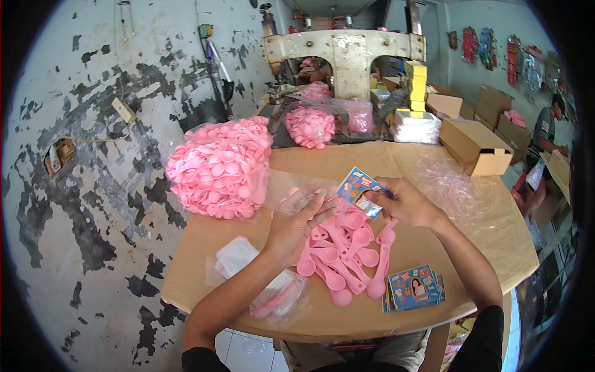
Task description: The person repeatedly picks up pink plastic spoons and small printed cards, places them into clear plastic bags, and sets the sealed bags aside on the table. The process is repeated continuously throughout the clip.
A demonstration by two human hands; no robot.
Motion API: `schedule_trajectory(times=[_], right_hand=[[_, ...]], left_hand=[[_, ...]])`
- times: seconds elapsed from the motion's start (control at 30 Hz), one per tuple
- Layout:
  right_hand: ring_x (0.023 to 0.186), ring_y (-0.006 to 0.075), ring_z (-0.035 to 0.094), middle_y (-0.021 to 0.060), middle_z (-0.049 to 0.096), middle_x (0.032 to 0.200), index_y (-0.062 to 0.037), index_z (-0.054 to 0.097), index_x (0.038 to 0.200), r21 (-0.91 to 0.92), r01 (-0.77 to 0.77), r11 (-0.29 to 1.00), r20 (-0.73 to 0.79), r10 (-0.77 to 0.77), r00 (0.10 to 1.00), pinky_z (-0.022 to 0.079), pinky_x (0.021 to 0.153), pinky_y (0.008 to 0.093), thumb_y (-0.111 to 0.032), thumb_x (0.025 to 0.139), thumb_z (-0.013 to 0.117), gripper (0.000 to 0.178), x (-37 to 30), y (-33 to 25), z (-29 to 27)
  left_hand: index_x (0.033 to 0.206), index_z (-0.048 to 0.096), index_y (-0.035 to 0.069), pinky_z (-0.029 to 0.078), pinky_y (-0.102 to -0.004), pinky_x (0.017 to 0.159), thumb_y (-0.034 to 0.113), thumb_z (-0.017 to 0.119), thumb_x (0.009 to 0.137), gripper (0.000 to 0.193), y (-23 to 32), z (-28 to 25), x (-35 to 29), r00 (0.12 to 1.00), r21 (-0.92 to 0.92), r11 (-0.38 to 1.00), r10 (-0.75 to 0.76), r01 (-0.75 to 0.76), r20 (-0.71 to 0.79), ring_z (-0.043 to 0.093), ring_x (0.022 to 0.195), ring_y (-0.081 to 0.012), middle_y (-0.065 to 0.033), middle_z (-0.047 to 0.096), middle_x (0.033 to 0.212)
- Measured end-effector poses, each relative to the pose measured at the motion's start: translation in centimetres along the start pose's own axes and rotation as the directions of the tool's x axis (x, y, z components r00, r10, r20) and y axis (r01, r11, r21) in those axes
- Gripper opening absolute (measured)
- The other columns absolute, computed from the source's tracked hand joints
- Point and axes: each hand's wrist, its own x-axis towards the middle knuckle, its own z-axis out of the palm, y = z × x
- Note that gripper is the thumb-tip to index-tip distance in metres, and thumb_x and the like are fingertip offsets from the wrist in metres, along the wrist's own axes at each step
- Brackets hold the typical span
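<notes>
A clear plastic bag [305, 197] is pinched between the thumb and fingers of my left hand [290, 230]. My right hand [406, 201] grips a blue printed card [356, 185], its corner close to the bag's edge. Beneath both hands lies a loose heap of pink plastic spoons [338, 254]. One pink spoon [387, 238] reaches up to the fingers of my right hand; whether they hold it I cannot tell. Nearer to me on the right is a stack of similar cards [414, 289]. Flat clear bags [238, 255] and a bag with pink contents [282, 296] lie by my left forearm.
A large bag of pink spoons [222, 167] stands at the table's left edge. Behind are another filled bag [310, 126], a pale metal machine [347, 56], yellow boxes [416, 85] and an open carton [474, 146]. Crumpled clear plastic [447, 186] lies right. A person [545, 133] works far right.
</notes>
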Motion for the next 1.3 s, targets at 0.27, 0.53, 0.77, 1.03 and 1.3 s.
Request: schedule_trajectory(times=[0.27,0.53,0.77,1.03,1.3], right_hand=[[0.057,0.0025,0.045,-0.0046,0.053,0.068,-0.0029,0.063,0.105,0.259,0.219,0.941,-0.087,-0.203,0.975,0.038,0.050,0.0215,-0.017,0.095,0.056,0.018,3.5,1.6,3.7],[0.054,0.0020,0.046,-0.0022,0.056,0.065,-0.0004,0.064,0.104,0.224,0.238,0.945,-0.078,-0.226,0.971,0.038,0.048,0.0224,-0.011,0.095,0.056,0.017,3.7,3.3,4.1],[0.054,0.0029,0.047,0.0004,0.060,0.067,0.0006,0.065,0.103,0.213,0.270,0.939,-0.133,-0.246,0.960,0.040,0.048,0.0227,-0.010,0.094,0.057,0.016,3.6,2.8,4.5],[0.053,0.0030,0.048,-0.0010,0.057,0.063,0.0014,0.064,0.101,0.228,0.209,0.951,-0.079,-0.196,0.978,0.040,0.048,0.0232,-0.011,0.093,0.057,0.016,3.4,3.2,4.3],[0.051,0.0023,0.049,-0.0017,0.056,0.064,-0.0004,0.064,0.103,0.256,0.180,0.950,-0.098,-0.160,0.982,0.040,0.045,0.0224,-0.012,0.095,0.056,0.017,3.8,3.9,4.4]], left_hand=[[0.111,0.053,-0.005,0.054,-0.0336,0.089,0.015,0.064,0.091,0.030,-0.3,-2.2,1.3,0.933,0.071,0.976,0.219,-0.207,-0.285,0.065,0.097,-0.0218,-0.0149,0.063,0.106],[0.108,0.054,-0.003,0.055,-0.0303,0.085,0.014,0.067,0.089,0.028,0.0,-1.2,1.4,0.927,0.203,0.970,0.194,-0.133,-0.322,0.064,0.099,-0.0204,-0.0152,0.063,0.106],[0.110,0.054,-0.001,0.054,-0.0322,0.086,0.016,0.067,0.089,0.030,-1.7,-2.2,2.0,0.923,0.214,0.959,0.246,-0.188,-0.294,0.065,0.094,-0.0187,-0.0152,0.064,0.107],[0.117,0.048,-0.004,0.053,-0.0322,0.092,0.016,0.062,0.093,0.035,-0.6,-1.8,1.7,0.945,0.151,0.980,0.169,-0.131,-0.279,0.062,0.106,-0.0222,-0.0166,0.062,0.112],[0.130,0.039,-0.007,0.049,-0.0369,0.099,0.012,0.057,0.095,0.044,-0.9,-1.9,1.6,0.958,0.028,0.991,0.131,-0.128,-0.254,0.061,0.109,-0.0255,-0.0195,0.060,0.115]])
